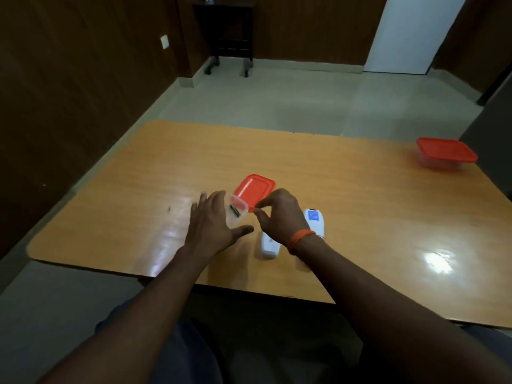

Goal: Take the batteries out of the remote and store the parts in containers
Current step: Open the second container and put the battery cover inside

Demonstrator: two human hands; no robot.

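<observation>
Head camera view, looking down at a glossy wooden table (346, 189) with both bare forearms reaching forward. Left hand (213, 223) lies spread wide and flat, fingers splayed, resting against the near side of a small clear container (238, 207) and holding nothing. Inside that container lies a dark green battery (235, 210). Right hand (279, 214), with an orange thread band at the wrist, hovers just right of the container, thumb and forefinger pinched close together; whether they hold anything is too small to tell. Behind the container, touching it, lies its loose red lid (255, 189), flat on the table. Two white parts of the remote lie just beside the right wrist: the longer body (269, 246) partly under the hand, and a shorter piece with a blue label (314, 220) to its right.

These parts look light, stiff and smooth, likely to slide on the shiny surface, so gripping each by its long edges seems wise. A second container with a red lid on (446, 153) sits well apart at the far right corner, needing a long reach. Nothing blocks that path.
</observation>
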